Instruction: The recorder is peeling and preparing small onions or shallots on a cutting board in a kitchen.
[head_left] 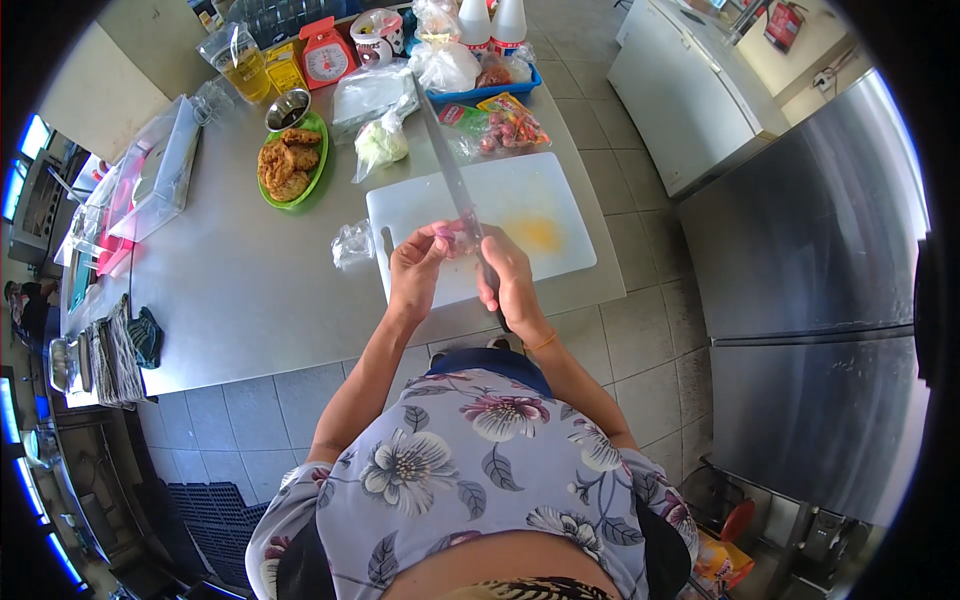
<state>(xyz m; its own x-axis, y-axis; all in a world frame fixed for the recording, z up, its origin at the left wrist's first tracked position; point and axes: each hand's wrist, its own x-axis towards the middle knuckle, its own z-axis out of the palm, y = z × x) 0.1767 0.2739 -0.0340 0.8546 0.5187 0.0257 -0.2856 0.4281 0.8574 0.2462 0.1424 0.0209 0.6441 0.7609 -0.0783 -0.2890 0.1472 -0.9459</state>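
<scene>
Head view — pinches a purple piece (pixel 444 234) between finger and thumb of the left hand (pixel 413 272) over the board (pixel 555 200), perhaps to catch bits, and grips the knife (pixel 447 165) in the curled right hand (pixel 513 275), tip outward — likely for safety.

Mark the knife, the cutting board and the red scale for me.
Knife (pixel 453 174): head view, on the middle of the blade.
Cutting board (pixel 515 190): head view, on its bare white upper surface.
Red scale (pixel 326 64): head view, on the round white dial.
</scene>
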